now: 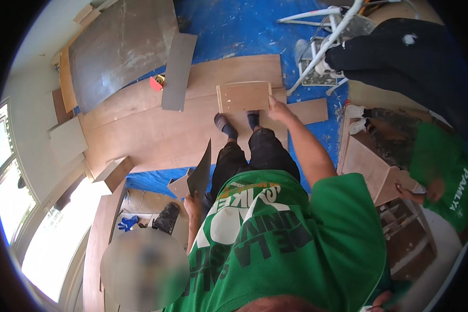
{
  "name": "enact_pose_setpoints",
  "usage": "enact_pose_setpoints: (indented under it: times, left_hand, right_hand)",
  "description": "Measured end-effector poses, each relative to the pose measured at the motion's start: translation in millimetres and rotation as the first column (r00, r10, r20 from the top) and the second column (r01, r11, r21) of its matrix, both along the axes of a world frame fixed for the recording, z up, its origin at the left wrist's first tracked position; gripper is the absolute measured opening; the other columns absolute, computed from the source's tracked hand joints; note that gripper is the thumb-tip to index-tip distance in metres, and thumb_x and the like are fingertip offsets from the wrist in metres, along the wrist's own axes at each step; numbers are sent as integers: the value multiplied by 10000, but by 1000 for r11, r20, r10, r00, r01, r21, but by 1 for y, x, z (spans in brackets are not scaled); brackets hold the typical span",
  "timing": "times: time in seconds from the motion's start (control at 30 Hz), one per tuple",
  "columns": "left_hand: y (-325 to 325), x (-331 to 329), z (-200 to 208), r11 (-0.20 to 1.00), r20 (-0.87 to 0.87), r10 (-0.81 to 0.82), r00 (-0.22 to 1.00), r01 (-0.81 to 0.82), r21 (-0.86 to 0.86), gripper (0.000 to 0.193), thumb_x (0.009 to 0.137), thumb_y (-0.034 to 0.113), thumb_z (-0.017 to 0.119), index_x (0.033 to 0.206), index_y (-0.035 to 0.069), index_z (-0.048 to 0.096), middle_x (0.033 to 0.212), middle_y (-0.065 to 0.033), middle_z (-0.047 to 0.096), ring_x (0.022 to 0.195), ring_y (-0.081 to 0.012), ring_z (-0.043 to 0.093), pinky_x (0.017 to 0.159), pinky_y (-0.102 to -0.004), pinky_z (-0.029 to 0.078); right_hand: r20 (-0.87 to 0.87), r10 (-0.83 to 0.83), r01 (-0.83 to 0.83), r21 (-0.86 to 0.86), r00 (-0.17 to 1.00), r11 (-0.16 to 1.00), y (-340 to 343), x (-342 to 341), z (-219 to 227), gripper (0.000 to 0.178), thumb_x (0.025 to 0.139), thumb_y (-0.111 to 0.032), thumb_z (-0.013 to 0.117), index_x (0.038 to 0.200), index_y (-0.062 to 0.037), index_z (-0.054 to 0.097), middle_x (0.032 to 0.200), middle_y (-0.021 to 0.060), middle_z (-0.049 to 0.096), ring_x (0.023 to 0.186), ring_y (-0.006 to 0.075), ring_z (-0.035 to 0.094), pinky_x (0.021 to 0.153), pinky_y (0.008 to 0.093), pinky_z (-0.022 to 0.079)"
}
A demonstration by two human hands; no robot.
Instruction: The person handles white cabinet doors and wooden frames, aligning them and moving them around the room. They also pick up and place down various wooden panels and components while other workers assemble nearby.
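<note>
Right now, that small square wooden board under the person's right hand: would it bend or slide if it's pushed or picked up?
The wooden board looks flat and straight-edged, so it is probably stiff, not floppy. It is small beside the big plywood sheets it lies on, so likely light enough for the right hand alone. Lying flat on smooth wood, it would probably slide, not tip.

right hand (276, 110) outstretched, left hand (193, 202) apparently gripping
</note>
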State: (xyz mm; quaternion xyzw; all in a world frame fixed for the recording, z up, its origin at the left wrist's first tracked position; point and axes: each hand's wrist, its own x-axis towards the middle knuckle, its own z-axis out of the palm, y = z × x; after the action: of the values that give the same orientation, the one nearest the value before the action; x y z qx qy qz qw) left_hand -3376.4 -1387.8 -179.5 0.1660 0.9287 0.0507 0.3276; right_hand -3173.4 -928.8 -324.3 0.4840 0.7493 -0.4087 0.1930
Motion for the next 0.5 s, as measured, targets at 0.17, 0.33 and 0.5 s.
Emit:
enact_pose_setpoints:
  times: [0.17, 0.33, 0.5]
  left_hand:
    - [14, 2, 27, 997, 101, 74, 992, -71, -37, 234, 875, 195, 521, 981, 22, 636, 861, -223, 649, 827, -405, 622, 716, -478, 461]
    - [15, 9, 30, 976, 160, 95, 982, -60, -210, 228, 875, 185, 519, 984, 23, 636, 860, -219, 650, 828, -407, 623, 718, -472, 463]
    - [15, 9, 23, 976, 209, 90, 974, -44, -213, 228, 875, 182, 518, 982, 16, 631, 851, -229, 644, 826, -409, 621, 713, -467, 465]
  right_hand:
    - [202, 30, 0, -149, 979, 989, -66, -38, -60, 821, 748, -107, 530, 1462, -61, 127, 1034, 266, 623, 949, 398, 625, 830, 449, 497]
    - [210, 37, -8, -136, 977, 991, -67, -53, -84, 792, 755, -97, 531, 1450, -51, 155, 1016, 264, 627, 915, 387, 638, 787, 458, 509]
    - [107, -21, 10, 101, 994, 995, -72, -48, -86, 721, 783, -101, 511, 1439, -62, 213, 892, 234, 649, 822, 387, 641, 730, 456, 511]
